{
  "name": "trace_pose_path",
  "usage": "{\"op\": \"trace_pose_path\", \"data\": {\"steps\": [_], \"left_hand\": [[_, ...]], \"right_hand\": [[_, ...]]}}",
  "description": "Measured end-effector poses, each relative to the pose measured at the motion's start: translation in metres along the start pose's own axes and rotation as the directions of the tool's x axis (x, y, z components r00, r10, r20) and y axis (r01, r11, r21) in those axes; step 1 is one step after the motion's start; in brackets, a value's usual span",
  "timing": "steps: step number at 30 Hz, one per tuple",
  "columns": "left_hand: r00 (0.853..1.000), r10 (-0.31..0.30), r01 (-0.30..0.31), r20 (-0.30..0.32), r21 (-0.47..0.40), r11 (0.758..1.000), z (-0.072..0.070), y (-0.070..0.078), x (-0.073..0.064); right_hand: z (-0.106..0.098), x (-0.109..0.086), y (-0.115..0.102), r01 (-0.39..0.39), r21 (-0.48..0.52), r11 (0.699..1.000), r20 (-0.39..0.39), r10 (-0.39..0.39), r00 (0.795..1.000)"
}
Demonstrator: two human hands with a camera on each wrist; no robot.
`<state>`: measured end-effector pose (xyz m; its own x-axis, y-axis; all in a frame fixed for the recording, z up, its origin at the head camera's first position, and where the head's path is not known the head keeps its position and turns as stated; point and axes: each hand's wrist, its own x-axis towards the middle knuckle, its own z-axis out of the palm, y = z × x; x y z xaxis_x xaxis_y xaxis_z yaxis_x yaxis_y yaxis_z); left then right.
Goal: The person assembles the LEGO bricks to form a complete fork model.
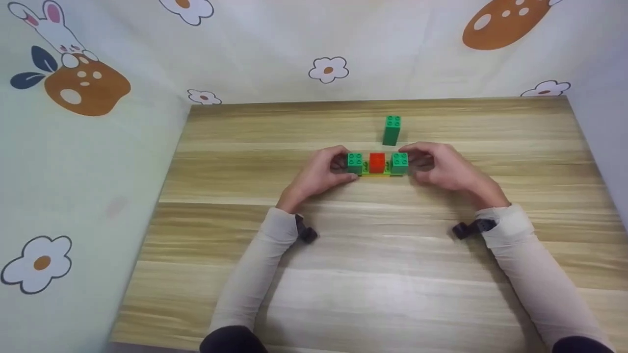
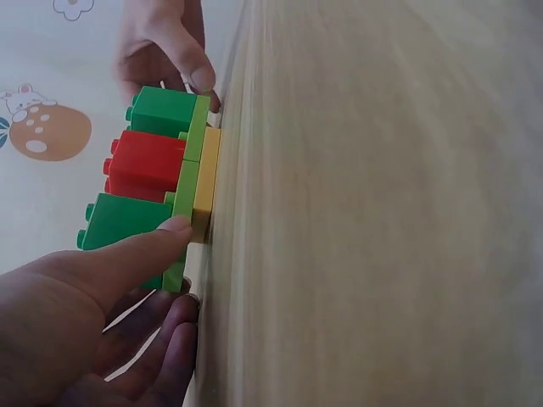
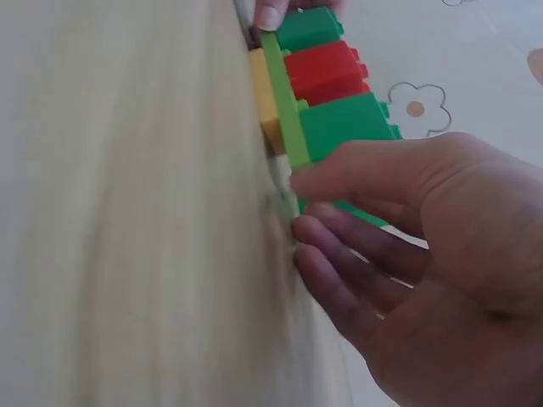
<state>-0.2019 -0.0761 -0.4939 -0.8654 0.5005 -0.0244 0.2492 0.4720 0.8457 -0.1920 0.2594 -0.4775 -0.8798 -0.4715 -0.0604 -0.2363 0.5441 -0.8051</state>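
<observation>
A toy brick build stands on the table: two green bricks [image 1: 354, 163] and a red brick [image 1: 377, 163] between them, in a row on light green plates [image 2: 195, 140]. Beneath the plates is a yellow brick [image 2: 206, 182]. My left hand [image 1: 321, 169] pinches the build's left end, thumb on the plate's front edge and fingers behind and below. At the right end, my right hand [image 1: 444, 166] is bent around the other green brick [image 3: 344, 127]; in the head view its thumb stands slightly apart from it. The right fingertips are partly blurred in the right wrist view.
A tall green block [image 1: 391, 131] stands upright just behind the build. The wooden table [image 1: 373, 274] meets a patterned cloth wall [image 1: 265, 54] at the back and left. Dark wrist cameras [image 1: 306, 234] sit on both sleeves.
</observation>
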Motion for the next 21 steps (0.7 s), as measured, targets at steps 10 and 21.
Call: {"op": "trace_pose_path", "data": {"steps": [10,21], "left_hand": [[1.000,0.009,-0.009,-0.004,0.008,1.000,0.002,0.001,0.000],[0.999,0.034,-0.036,-0.029,-0.052,0.998,0.003,0.000,0.001]], "right_hand": [[-0.001,0.019,0.006,0.011,0.054,0.998,-0.203,0.000,0.979],[0.005,0.045,-0.001,-0.015,0.126,0.992,-0.295,0.052,0.954]]}}
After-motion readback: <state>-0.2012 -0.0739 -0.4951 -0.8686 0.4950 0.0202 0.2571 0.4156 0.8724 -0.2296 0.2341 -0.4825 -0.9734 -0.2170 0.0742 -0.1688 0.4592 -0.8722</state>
